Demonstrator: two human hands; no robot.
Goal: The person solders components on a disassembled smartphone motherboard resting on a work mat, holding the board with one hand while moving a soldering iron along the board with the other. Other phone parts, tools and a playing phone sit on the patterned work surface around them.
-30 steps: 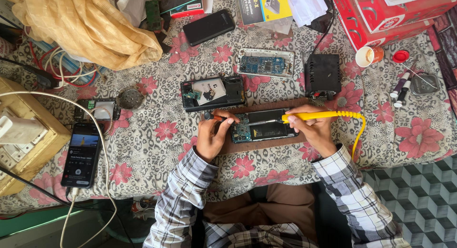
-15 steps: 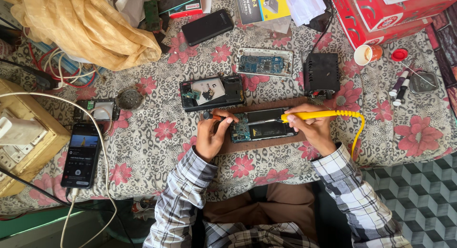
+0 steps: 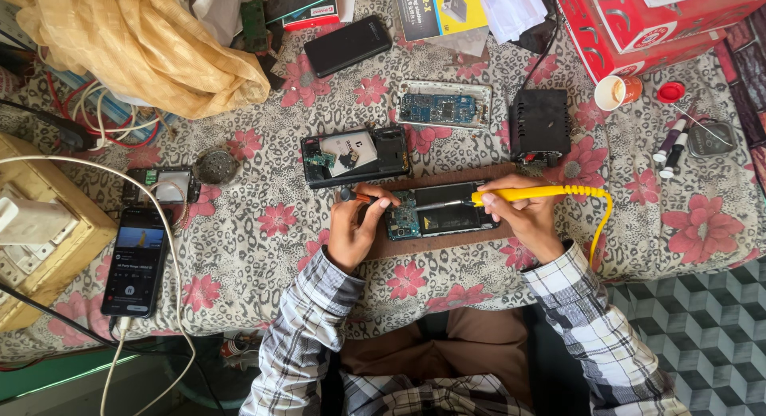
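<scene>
Opened phone, lying on a brown board between my two hands; at far left, well apart from my left hand, a lit phone on a white cable; my left hand is closed around a small red-handled tool, just beside the opened phone's left end; my right hand grips a yellow soldering iron, its tip over the circuit board; beyond that hand, a black box.

Both plaid-sleeved forearms forward, left hand curled in a pinching grip, right hand clenched.
</scene>
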